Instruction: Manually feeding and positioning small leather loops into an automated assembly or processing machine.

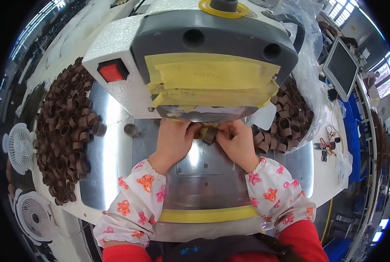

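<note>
Head view: the brown loop [210, 135] lies just below the front edge of the machine [212, 37]. Your right hand [238, 142] pinches the loop between thumb and forefinger. Your left hand [173, 142] is also at the machine's front edge; its fingertips are partly hidden, so you cannot tell its grip. This two-sided placement probably steadies the loop. Heaps of brown loops [64, 131] flank the machine left and right, presumably for easy reach.

Brown ring [210, 136] — white, flower-patterned sleeves [134, 203]

A sewing-type bench machine [217, 43] and heaped brown rings [64, 131] show a workshop.
</note>
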A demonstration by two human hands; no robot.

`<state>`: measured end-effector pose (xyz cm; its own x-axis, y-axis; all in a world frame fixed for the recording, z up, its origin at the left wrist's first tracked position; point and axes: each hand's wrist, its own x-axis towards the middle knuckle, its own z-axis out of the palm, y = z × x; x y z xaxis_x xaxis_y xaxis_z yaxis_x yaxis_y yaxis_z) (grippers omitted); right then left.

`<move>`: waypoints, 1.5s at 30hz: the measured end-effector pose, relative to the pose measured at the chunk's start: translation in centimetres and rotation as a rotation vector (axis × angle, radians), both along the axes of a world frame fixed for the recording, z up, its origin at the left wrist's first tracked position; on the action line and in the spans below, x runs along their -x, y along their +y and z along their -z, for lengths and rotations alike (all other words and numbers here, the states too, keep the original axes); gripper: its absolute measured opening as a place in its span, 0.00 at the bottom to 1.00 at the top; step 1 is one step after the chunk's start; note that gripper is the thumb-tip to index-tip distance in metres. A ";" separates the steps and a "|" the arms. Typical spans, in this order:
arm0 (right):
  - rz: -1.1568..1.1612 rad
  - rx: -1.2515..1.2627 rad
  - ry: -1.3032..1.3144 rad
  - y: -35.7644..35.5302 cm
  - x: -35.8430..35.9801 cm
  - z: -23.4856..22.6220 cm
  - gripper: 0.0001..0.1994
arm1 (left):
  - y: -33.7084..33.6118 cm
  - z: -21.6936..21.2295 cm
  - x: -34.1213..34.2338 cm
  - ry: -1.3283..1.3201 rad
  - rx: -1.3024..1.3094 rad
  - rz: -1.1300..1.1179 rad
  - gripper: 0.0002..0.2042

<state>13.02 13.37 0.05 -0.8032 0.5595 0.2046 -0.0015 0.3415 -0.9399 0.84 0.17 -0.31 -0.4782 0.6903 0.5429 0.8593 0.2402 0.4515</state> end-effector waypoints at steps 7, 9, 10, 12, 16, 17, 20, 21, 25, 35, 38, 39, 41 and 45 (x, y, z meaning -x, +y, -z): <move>0.058 -0.024 0.033 0.1 0.3 0.1 0.07 | -0.8 -1.2 -0.5 -0.383 0.021 0.046 0.09; 0.075 -0.049 0.045 0.2 0.3 0.3 0.08 | -1.0 -2.1 -0.7 -0.532 0.078 0.106 0.10; 0.078 -0.055 0.069 0.3 0.3 0.4 0.08 | -0.8 -2.4 -0.9 -0.535 0.076 0.108 0.10; 0.080 -0.059 0.093 0.1 0.4 0.4 0.09 | -0.5 -2.9 -1.3 -0.553 0.066 0.180 0.12; 0.027 -0.136 0.082 -0.5 0.4 -0.2 0.09 | -0.5 -2.0 -1.1 -0.589 0.021 0.159 0.11; 0.000 -0.003 0.003 -0.4 0.3 -0.3 0.09 | -0.5 -2.0 -1.1 -0.643 0.055 0.155 0.10; -0.036 -0.173 0.096 -0.3 0.1 -0.5 0.09 | -0.4 -1.6 -0.7 -0.624 0.076 0.164 0.09; -0.038 -0.171 0.099 -0.3 0.1 -0.6 0.09 | -0.5 -1.5 -0.6 -0.547 0.064 0.176 0.08; -0.146 -0.249 0.087 -0.4 -0.2 -1.0 0.12 | -0.6 -1.3 -0.5 -0.529 -0.015 0.191 0.08; -0.352 0.087 -0.100 0.7 -0.3 -1.8 0.14 | -1.2 -2.1 -0.5 -0.694 0.082 0.179 0.10; -0.305 0.060 -0.159 0.8 -0.4 -1.5 0.11 | -0.9 -1.6 -0.6 -0.738 -0.034 0.245 0.11; -0.303 0.061 -0.161 0.8 -0.4 -1.3 0.11 | -0.8 -1.6 -0.6 -0.789 -0.060 0.256 0.12; -0.228 -0.182 0.094 0.7 -0.4 -0.9 0.07 | -0.7 -1.9 -0.7 -0.754 -0.023 0.210 0.12; -0.206 -0.328 0.183 0.7 0.4 -0.8 0.04 | -1.1 -1.6 -0.7 -0.599 0.047 0.062 0.11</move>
